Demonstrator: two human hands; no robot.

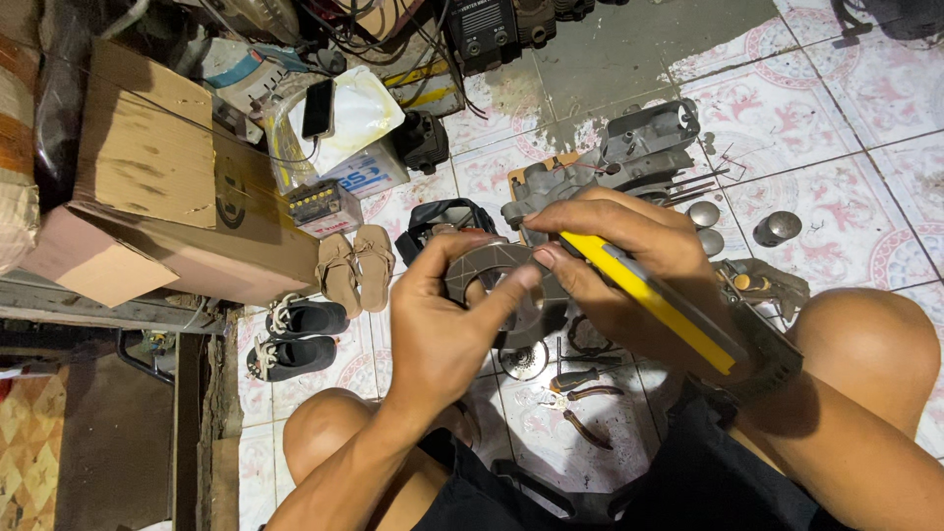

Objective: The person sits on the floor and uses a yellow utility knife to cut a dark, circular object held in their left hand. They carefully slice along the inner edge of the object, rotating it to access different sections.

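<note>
Both hands are working at knee height above the tiled floor [806,128]: left hand [447,315] is pinching a grey curved part [487,267], right hand [629,265] gripping a yellow knife [654,300], apparently scraping it; steadier blade contact comes next.

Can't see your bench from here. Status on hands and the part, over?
Left hand gripping the grey curved part, thumb across it. Right hand holding the yellow utility knife, tip at the part. Pliers on the tiled floor below, not obstructing.

bare tiles [865,147] far right; engine parts [639,152], pliers [580,403] crowding centre floor
</note>
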